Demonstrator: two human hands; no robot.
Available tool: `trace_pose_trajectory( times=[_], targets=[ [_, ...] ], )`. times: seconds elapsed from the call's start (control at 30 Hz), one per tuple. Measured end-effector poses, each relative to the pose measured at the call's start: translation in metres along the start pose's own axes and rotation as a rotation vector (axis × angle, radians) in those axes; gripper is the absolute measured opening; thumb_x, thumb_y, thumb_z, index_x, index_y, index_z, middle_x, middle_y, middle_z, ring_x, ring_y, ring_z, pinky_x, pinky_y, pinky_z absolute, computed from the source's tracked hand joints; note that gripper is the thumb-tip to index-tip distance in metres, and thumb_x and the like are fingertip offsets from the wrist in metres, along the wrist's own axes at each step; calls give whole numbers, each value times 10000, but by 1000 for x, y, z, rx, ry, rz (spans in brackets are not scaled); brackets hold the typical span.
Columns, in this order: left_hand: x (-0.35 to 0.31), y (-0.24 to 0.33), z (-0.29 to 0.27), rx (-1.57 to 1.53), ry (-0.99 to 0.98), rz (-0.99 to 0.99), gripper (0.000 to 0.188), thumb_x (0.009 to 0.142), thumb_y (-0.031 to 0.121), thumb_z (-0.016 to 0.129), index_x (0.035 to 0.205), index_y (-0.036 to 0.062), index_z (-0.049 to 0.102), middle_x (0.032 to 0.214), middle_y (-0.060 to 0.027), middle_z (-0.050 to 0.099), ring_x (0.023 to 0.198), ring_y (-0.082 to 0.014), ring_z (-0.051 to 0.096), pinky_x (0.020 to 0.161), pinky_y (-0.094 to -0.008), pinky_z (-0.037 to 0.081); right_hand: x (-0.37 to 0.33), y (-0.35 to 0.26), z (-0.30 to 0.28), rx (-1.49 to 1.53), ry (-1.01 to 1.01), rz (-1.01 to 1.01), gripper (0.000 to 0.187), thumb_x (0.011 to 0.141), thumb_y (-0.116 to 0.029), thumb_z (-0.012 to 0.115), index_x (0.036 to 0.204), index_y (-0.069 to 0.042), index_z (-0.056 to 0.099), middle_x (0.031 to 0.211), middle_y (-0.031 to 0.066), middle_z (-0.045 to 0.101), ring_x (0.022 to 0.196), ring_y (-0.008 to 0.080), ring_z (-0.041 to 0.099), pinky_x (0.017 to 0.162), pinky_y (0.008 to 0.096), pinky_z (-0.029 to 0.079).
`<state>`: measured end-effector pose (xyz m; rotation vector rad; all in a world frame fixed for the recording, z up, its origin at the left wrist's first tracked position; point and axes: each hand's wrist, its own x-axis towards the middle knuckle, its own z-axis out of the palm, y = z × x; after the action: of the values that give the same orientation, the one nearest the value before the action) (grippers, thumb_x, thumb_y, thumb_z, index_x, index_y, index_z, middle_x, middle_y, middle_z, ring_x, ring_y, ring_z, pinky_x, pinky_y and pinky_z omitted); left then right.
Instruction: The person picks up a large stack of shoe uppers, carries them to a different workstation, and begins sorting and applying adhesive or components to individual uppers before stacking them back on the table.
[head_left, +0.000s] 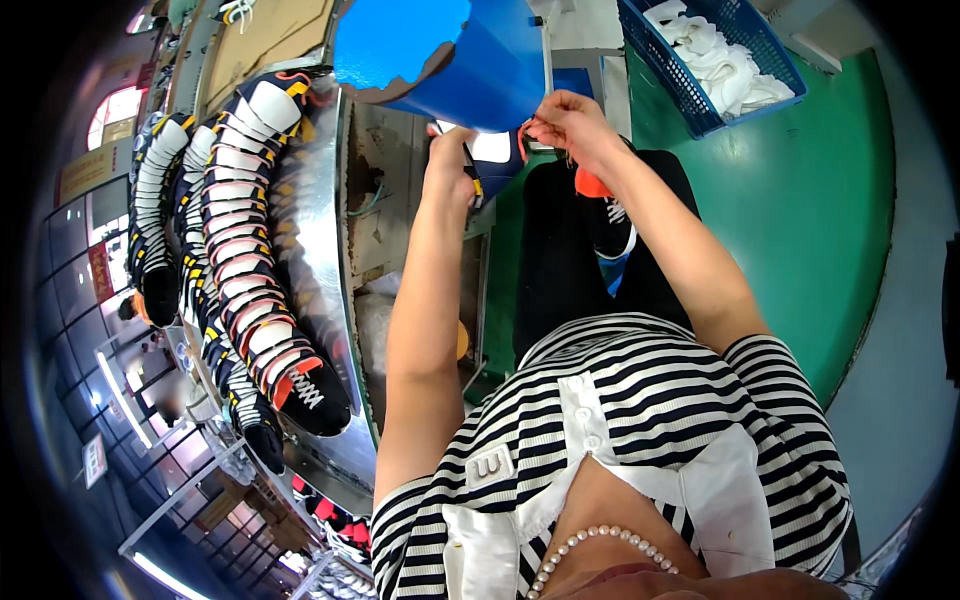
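Beneath a blue curved panel (480,60), my left hand (450,165) is closed around the side of a dark navy shoe upper (497,172) with a white patch and yellow trim. My right hand (575,128) is at its other end, fingers pinched by a thin orange edge or strip (523,138). The panel hides part of the shoe upper. Below my right hand, an orange piece (592,184) shows above a black shoe (612,225) with white laces; whether they are joined I cannot tell.
Long nested rows of shoe uppers (240,210) lie on a metal table (320,230) at the left. A blue plastic basket (715,128) of white cloth-like pieces (715,60) stands at the far right on the green floor (800,200). Cardboard (260,50) lies at the far left.
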<state>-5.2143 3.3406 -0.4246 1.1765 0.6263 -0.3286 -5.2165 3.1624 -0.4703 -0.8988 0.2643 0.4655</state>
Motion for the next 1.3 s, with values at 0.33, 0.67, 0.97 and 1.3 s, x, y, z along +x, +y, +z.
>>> trace_pose_trajectory(
  times=[0.33, 0.67, 0.97, 1.3],
  targets=[
    [-64, -11, -23, -461, -115, 108, 413, 883, 224, 511, 1183, -58, 469, 1073, -185, 595, 975, -326, 595, 937, -504, 441, 100, -5, -121, -1392, -111, -100, 396, 729, -300, 690, 975, 3, 619, 899, 168, 663, 831, 299, 643, 736, 363, 500],
    [-296, -5, -183, -13, 1196, 707, 429, 776, 187, 711, 1119, 11, 523, 1027, -81, 599, 856, -161, 605, 734, -299, 476, 156, 115, -204, -2022, -650, 249, 1105, 454, -282, 826, 1393, -102, 273, 1324, 198, 402, 1256, 339, 355, 1034, 411, 328],
    [-238, 27, -366, 12, 1135, 1094, 342, 855, 179, 644, 1110, -3, 507, 963, -58, 599, 814, -148, 579, 705, -273, 474, 141, 110, -194, -2040, -587, -17, 594, 665, -79, 606, 1246, -95, 487, 1082, 228, 579, 1029, 377, 544, 887, 443, 450],
    [-241, -7, -380, 87, 1119, 783, 280, 837, 211, 673, 957, -36, 613, 892, -91, 645, 724, -160, 618, 574, -261, 482, 72, 42, -146, -1979, -403, 31, 654, 638, -70, 632, 1270, -37, 466, 1127, 210, 575, 1024, 345, 569, 887, 383, 463]
  ],
)
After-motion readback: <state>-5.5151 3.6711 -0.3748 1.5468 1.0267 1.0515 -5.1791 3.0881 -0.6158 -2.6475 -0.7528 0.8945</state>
